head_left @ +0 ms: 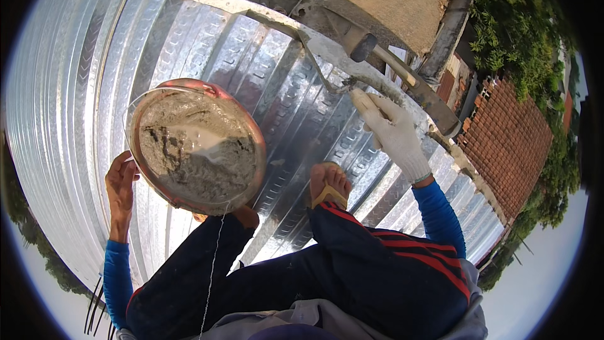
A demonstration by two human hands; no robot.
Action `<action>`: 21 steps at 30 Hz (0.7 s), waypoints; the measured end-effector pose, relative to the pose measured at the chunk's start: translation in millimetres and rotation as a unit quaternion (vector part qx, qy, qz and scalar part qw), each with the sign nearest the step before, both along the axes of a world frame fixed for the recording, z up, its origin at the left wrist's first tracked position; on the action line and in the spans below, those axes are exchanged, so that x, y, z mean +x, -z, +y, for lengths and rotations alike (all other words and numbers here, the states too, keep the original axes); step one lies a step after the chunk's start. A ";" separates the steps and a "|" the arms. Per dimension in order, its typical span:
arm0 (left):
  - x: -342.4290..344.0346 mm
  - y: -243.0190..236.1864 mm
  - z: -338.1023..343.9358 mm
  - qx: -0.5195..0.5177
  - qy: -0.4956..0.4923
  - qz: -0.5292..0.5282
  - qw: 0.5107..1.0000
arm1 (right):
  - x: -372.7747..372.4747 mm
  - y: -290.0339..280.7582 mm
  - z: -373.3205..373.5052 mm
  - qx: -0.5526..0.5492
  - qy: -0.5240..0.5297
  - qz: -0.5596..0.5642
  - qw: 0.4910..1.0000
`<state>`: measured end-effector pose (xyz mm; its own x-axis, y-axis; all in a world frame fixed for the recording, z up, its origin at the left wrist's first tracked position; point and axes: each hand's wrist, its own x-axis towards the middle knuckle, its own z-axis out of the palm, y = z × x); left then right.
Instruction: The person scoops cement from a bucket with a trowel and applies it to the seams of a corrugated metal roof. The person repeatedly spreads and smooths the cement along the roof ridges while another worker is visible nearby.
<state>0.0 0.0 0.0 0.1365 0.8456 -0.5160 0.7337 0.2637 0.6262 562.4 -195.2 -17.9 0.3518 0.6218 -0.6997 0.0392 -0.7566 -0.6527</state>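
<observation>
A red bucket (250,131) of wet grey mortar (195,148) stands on the corrugated metal sheeting (75,63), its wire handle tilted over the rim. My bare left hand (121,186) is beside the bucket's left side, fingers curled at the wire handle. My right hand (393,132), in a white knit glove, grips the wooden handle of a trowel (327,69); the blade is by the mortar-smeared roof edge. Just beyond it lies what looks like a hammer (363,46) with a dark head and a wooden handle. A thin white string (214,264) hangs over my lap.
My sandalled foot (327,186) rests on the sheeting right of the bucket. A rough concrete edge (447,138) runs along the back and right. Beyond it, lower down, are a sandy yard (396,0), a tiled roof (503,145) and trees (509,19).
</observation>
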 end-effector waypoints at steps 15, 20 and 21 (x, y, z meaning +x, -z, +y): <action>2.9 -3.7 -1.9 0.014 0.008 0.004 1.000 | -59.9 25.5 -9.6 0.082 0.021 -0.102 0.991; 6.4 -5.3 -0.4 0.015 0.015 0.019 1.000 | -35.0 -8.2 2.6 0.080 0.012 -0.019 0.997; 6.2 -5.2 -0.7 0.014 0.010 0.012 1.000 | -27.1 -12.2 9.7 0.050 -0.002 -0.041 0.998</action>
<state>6.2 -0.7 5.2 0.1403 0.8576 -0.4949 0.7539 0.2315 0.6149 535.3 -185.5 -5.7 0.4020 0.6892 -0.6028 0.0987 -0.6871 -0.7198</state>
